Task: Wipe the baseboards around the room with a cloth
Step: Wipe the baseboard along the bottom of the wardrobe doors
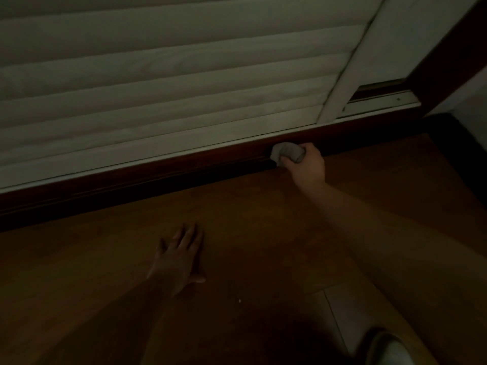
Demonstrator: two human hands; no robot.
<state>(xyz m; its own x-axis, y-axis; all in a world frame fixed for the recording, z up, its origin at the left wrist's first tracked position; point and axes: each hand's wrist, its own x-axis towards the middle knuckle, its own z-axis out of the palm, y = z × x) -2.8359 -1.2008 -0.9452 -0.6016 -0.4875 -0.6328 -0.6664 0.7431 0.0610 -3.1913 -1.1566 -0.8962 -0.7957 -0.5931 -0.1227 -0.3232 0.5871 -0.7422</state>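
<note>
1. the slatted shutter (163, 83) fills the upper left, its pale slats running down to a dark wooden baseboard (131, 185) that crosses the view from lower left to upper right.
2. the left hand (181, 256) lies flat on the wooden floor (263, 219), fingers straight and spread wide, palm down, holding nothing, well apart from the baseboard.
3. the cloth (287, 152), pale grey and bunched, sits against the face of the baseboard, just under the shutter's bottom edge.
4. the right hand (305, 167) grips the cloth, fingers curled round it, pressing it on the baseboard.
5. a pale upright frame (350, 64) stands right of the shutter, with a rail (382, 102) at its foot.
6. a light shoe (392, 349) shows at the bottom right.
</note>
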